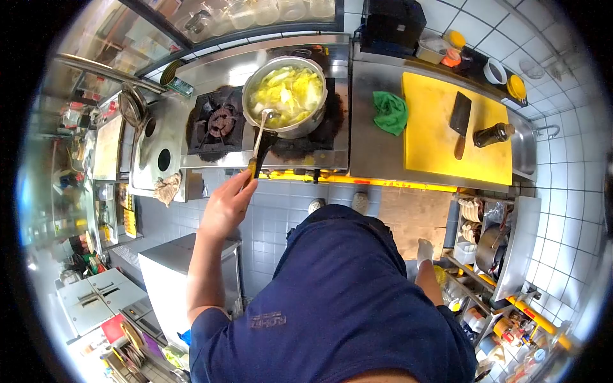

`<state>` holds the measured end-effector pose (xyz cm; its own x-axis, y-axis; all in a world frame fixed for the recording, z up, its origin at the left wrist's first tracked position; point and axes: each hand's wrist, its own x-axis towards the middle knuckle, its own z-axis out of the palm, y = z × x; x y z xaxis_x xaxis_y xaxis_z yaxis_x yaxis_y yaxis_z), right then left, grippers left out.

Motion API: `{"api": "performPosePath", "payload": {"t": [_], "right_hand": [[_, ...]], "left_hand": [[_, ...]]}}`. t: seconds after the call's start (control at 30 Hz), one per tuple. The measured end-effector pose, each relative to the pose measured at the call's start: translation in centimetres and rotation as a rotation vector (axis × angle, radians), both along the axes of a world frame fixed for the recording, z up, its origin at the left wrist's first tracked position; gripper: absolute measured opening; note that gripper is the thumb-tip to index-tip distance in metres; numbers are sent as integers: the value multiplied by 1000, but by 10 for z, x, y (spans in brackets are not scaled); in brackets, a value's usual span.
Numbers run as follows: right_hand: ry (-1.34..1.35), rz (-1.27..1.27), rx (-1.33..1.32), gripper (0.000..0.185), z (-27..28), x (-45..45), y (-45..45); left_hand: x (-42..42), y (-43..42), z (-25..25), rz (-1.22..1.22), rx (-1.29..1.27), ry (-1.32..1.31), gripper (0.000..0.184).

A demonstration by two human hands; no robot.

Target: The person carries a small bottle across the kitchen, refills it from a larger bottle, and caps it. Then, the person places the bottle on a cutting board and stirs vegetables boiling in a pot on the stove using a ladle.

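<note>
My left hand (227,203) is closed around the dark handle end of a metal ladle (258,142). The ladle's bowl rests in a large metal pot (322,115), among yellow-green leafy vegetables (287,92) in liquid. The pot stands on the right burner of the stove, its black handle pointing toward me beside the ladle. My right hand (424,250) hangs low at my right side, away from the counter; its fingers look stretched out and together, with nothing visible in them.
A yellow cutting board (424,127) holds a cleaver (460,113) and a dark bottle (491,135). Beside it lies a green cloth (389,113). An unused burner (221,121) is left of the pot. A white cabinet (163,268) stands behind my left arm.
</note>
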<state>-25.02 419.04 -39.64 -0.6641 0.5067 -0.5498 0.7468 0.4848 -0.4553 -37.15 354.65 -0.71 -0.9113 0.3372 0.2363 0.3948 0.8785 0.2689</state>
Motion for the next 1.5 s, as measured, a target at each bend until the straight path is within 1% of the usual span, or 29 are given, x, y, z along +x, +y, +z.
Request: {"api": "performPosePath", "payload": {"t": [0.13,0.23,0.33,0.4,0.43,0.53,0.63,0.8,0.93,0.97,1.03,1.1,1.17,1.23,1.27,1.3,1.33,1.4,1.47,1.5], "right_hand": [[-14,-33,-36,45,-6,-4,8],[72,28,6,47,-20,3,14],[122,293,130,44,-69,22,41],[0,139,75,47,-38,16,24],[-61,63,47,48,-33,17,21],[-104,12,19,49,-19,18,13],[-26,-103,-54,50,-10,25,1],[-32,-110,-63,49,3,30,-14],[-59,-89,-44,48,-3,33,-13],[-54,-106,-50,48,-5,36,-14],[-47,-137,-62,48,-7,42,-15],[-55,-102,-46,49,-25,55,-6],[-77,-106,-45,49,-18,54,-12],[-116,-160,-56,50,-4,55,-19],[-86,-72,-39,50,-21,63,-11],[-57,15,-21,50,-52,76,5],[-28,102,-2,50,-57,78,8],[-18,69,-25,49,-65,82,16],[-24,48,-22,49,-60,78,16],[-34,42,-7,49,-57,75,17]], "left_hand": [[-13,-5,-26,-46,-48,38,32],[-27,-6,-39,-22,-44,41,34],[-44,-9,-51,-7,-25,85,35],[-56,-11,-55,10,-9,92,34],[-61,-11,-56,19,-2,95,34],[-79,-15,-61,39,44,99,31],[-92,-20,-64,73,109,26,30],[-104,-24,-57,93,144,-9,29],[-93,-15,-30,120,118,0,29],[-89,-10,-22,78,94,64,28],[-80,-3,-11,74,86,98,27],[-71,8,-2,74,85,132,26],[-66,23,4,34,139,152,29],[-65,38,0,12,188,163,29],[-66,45,-4,15,220,149,29],[-67,52,-9,18,254,135,29],[-68,57,-14,21,288,122,28],[-73,62,-32,31,324,102,27],[-80,65,-44,34,341,107,26],[-82,65,-48,63,309,98,25]]}}
